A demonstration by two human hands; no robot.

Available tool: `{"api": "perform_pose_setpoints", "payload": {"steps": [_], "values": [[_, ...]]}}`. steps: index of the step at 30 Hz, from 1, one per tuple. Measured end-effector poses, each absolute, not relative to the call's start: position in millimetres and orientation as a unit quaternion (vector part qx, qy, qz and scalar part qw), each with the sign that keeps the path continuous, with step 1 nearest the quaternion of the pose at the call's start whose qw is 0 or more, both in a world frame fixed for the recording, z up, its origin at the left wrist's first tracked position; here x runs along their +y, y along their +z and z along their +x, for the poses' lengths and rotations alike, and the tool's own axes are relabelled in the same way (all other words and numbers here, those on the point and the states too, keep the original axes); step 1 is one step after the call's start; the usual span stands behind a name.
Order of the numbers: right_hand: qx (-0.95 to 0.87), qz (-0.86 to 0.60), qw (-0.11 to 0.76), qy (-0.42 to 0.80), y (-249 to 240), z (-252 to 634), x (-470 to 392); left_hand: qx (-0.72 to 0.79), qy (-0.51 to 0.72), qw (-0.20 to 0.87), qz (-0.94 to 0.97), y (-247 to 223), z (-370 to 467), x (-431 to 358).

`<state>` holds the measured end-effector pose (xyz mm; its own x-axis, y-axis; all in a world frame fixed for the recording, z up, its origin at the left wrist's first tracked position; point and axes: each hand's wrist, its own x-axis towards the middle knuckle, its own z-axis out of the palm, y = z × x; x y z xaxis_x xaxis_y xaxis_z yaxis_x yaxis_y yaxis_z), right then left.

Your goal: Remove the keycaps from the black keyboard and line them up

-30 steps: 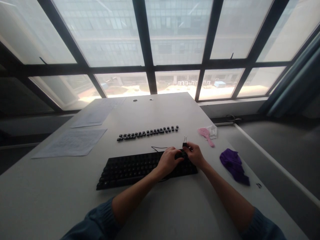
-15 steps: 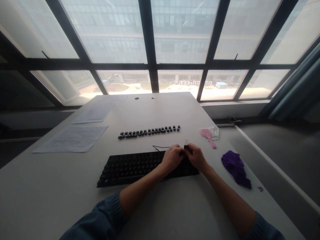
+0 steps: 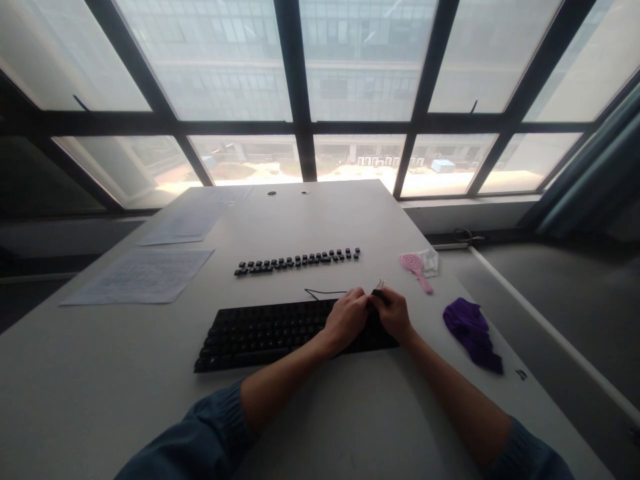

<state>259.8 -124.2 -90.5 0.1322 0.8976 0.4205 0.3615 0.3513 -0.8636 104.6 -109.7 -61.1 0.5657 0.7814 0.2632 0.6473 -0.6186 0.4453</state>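
A black keyboard [image 3: 265,333] lies on the white table, with keys across its left and middle parts. Over its right end my two hands meet, fingertips close together. My right hand [image 3: 395,315] is closed around what looks like a keycap puller [image 3: 379,292], a small dark handle with thin wire prongs pointing up and away from me. My left hand [image 3: 349,313] is closed in a pinch right beside it; whatever is between its fingers is hidden. Beyond the keyboard stand two rows of loose black keycaps [image 3: 297,262].
The keyboard's thin cable [image 3: 325,292] loops behind it. To the right are a pink hairbrush [image 3: 414,265] on a white packet [image 3: 430,262], a purple cloth [image 3: 470,333] and a small dark item [image 3: 521,375] near the table edge. Printed papers [image 3: 140,277] lie at left.
The puller's prongs have tipped to the right, and its handle has turned with my right hand. My left hand has shifted slightly toward it. The view has moved a little.
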Motion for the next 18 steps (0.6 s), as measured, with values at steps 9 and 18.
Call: {"api": "perform_pose_setpoints", "payload": {"steps": [9,18], "values": [[-0.603,-0.504,0.56,0.262,-94.0,262.3,-124.5,0.387,0.21,0.125,0.889,-65.2,107.0,-110.8],[-0.571,-0.505,0.587,0.273,-87.0,261.1,-126.2,0.388,0.218,0.145,0.884,-69.8,108.9,-107.3]]}}
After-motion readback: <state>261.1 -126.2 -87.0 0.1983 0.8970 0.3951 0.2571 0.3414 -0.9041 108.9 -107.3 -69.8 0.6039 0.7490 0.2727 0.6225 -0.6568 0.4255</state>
